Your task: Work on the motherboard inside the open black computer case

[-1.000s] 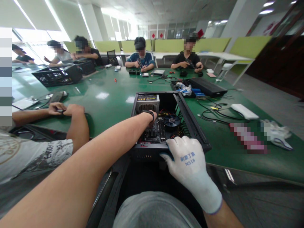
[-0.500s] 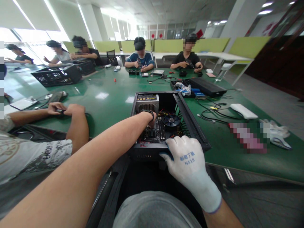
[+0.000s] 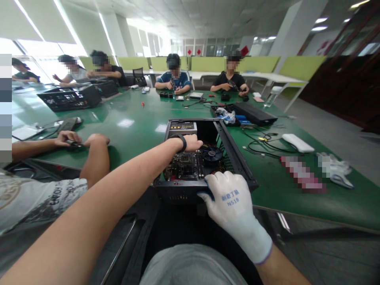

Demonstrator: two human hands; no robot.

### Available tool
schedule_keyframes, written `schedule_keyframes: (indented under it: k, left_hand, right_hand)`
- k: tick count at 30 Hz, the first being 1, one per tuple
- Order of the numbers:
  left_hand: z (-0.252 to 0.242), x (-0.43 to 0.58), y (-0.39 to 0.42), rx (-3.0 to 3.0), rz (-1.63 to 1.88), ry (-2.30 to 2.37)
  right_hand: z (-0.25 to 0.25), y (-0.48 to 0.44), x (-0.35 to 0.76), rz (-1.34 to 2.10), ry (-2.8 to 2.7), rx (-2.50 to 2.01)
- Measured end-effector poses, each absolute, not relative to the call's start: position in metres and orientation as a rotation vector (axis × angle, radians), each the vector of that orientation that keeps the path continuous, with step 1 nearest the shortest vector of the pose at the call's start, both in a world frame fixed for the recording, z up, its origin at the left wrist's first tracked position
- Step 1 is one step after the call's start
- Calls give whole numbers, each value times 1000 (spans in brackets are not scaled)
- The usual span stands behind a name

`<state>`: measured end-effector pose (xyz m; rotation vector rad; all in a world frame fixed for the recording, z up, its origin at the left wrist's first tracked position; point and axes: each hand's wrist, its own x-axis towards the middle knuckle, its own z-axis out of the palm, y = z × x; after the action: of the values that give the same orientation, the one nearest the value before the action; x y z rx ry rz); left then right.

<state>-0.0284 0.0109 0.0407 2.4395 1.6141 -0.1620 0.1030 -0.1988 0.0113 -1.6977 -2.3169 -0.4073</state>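
Observation:
An open black computer case (image 3: 208,193) lies on the green table's near edge. Inside are a motherboard (image 3: 185,171), a round black cooling fan (image 3: 211,154) and a grey power supply (image 3: 190,127). Bare, with a black band at the wrist, my left hand (image 3: 192,143) is over the case interior between the power supply and the fan. Its fingers are curled together, and whatever they may hold is hidden. My right hand (image 3: 228,194), in a white glove, grips the front rim of the case, thumb outside and fingers over the top.
Black cables (image 3: 258,140), a white box-like item (image 3: 297,143) and a loose glove (image 3: 337,170) lie to the right. Behind the case is a black tray with gloves (image 3: 227,115). A neighbour's hands (image 3: 69,139) work at left; more people sit across the table.
My left hand has risen from down by the motherboard and shifted slightly right, uncovering the processor socket area. My right hand keeps its grip on the rim. The view has shifted a little.

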Motion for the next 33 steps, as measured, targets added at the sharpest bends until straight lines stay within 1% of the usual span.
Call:
schedule_keyframes:
  k: [4,9,11,14,17,25,33]
  left_hand:
    - [69,-36,10,2486,177,1595]
    - [99,-51,-2,2478,696,1576]
    - [102,-57,-10,2405,907,1601]
    - [95,-65,-23,2330,1103,1543]
    - [76,-73,-31,2275,1167,1437]
    - [14,-98,-35,2052,1062,1341]
    - [-9,-115,-41,1964,993,1316]
  right_hand:
    - [15,-178,105,-444,-2334,-1713]
    - [16,-114,109,-484,-2343,-1733]
    - [16,-81,109,-493,-2336,-1742]
    - [15,-30,107,-498,-2332,-1756]
    - [16,22,103,-503,-2329,-1777]
    - [19,133,95,-505,-2337,-1865]
    - [22,184,93,-503,-2349,-1921]
